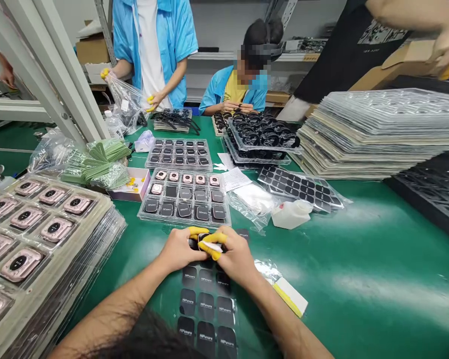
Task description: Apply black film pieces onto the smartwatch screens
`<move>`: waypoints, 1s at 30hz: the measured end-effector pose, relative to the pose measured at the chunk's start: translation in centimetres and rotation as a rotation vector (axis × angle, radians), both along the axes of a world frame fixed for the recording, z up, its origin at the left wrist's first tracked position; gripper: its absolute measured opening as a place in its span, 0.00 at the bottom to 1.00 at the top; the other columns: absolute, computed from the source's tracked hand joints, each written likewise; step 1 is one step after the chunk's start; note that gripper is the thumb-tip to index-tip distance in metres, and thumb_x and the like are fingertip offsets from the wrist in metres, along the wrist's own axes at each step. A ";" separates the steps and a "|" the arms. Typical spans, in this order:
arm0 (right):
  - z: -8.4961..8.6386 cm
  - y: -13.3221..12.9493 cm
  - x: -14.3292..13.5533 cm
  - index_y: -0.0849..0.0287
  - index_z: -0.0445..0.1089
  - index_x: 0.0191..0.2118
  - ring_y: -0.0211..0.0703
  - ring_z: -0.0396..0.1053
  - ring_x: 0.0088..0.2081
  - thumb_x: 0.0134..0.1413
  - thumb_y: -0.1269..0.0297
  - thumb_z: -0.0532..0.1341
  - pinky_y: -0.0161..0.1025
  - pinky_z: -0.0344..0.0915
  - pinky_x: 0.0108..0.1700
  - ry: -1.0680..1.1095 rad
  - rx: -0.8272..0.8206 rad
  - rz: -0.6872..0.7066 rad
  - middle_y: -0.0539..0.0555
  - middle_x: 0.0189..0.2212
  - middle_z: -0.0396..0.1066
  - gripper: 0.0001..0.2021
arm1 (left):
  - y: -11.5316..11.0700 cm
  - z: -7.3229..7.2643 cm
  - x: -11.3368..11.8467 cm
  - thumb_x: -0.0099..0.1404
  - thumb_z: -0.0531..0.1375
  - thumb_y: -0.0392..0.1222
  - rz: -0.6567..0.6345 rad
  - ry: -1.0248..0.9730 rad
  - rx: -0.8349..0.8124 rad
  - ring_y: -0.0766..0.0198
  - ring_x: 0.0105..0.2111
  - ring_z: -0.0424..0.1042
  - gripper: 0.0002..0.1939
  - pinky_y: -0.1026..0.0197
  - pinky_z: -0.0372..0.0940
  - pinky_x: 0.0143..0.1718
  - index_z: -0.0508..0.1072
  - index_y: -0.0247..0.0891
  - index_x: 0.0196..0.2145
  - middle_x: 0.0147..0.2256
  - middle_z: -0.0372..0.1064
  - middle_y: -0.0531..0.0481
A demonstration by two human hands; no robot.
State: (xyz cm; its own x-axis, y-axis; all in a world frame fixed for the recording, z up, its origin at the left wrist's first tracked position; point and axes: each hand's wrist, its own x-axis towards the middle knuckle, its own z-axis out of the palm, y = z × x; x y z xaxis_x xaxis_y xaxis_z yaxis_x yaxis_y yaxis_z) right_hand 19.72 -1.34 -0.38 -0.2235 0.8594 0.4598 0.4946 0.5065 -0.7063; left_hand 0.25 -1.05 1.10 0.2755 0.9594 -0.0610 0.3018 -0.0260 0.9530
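Clock centred on the hands, 12 pointing away from the wearer. Left hand (181, 247): fingers curled, pinching a dark watch case (193, 243), mostly hidden by fingers; it sits at the centre, above the table, probably steadied there so the other hand can work against it. Right hand (234, 252): thumb and fingers pressed together on a folded white wipe (214, 247), right up by the watch case; folded likely for a firmer edge. Can't tell whether the wipe touches it. Yellow finger cots (198, 231) on both hands, presumably to keep prints off.

HiFuture label sheet (206, 302) flat on the green table at 6, running up under the hands; probably there for short reach. At 11, just beyond the hands, a clear blister tray (183, 223): pink watch cases (187, 178) in the back row and one at the left of the middle row, dark labelled squares (202, 213) filling the front row. Pockets likely keep pieces apart. Stacked trays (97, 259) with more pink watch cases at 9, within left reach. White wipes (251, 196) on plastic between 1 and 2, squat white bottle (291, 215) between 2 and 3, both handy for the right side.
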 end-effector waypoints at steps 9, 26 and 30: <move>0.8 -0.6 0.3 0.49 0.81 0.38 0.48 0.71 0.31 0.68 0.54 0.67 0.44 0.66 0.34 0.067 -0.030 -0.132 0.52 0.30 0.75 0.09 | -0.1 -0.1 0.0 0.50 0.78 0.42 0.048 0.001 -0.028 0.47 0.49 0.86 0.30 0.51 0.79 0.57 0.87 0.38 0.52 0.49 0.87 0.44; 1.5 -0.9 3.3 0.51 0.81 0.51 0.52 0.80 0.43 0.61 0.44 0.72 0.52 0.78 0.52 0.239 -0.227 -0.198 0.57 0.44 0.83 0.20 | -0.1 -1.3 -0.8 0.58 0.78 0.43 0.080 0.008 0.488 0.51 0.43 0.88 0.23 0.52 0.83 0.53 0.86 0.38 0.51 0.46 0.88 0.45; 0.6 -0.8 2.1 0.54 0.80 0.48 0.53 0.83 0.45 0.40 0.38 0.81 0.52 0.79 0.54 0.672 -0.521 -0.247 0.58 0.43 0.85 0.33 | 0.1 -1.3 -1.0 0.58 0.78 0.42 0.101 0.027 0.534 0.52 0.41 0.88 0.22 0.52 0.84 0.53 0.86 0.38 0.51 0.44 0.88 0.46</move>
State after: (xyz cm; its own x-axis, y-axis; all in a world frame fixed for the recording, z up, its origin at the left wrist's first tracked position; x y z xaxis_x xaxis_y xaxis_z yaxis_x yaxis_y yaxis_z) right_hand 21.81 -2.09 0.18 0.1726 0.9843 -0.0359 -0.0549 -0.0267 -0.9981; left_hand -0.71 -0.98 -0.23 0.1855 0.8804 0.4365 0.3523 -0.4742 0.8069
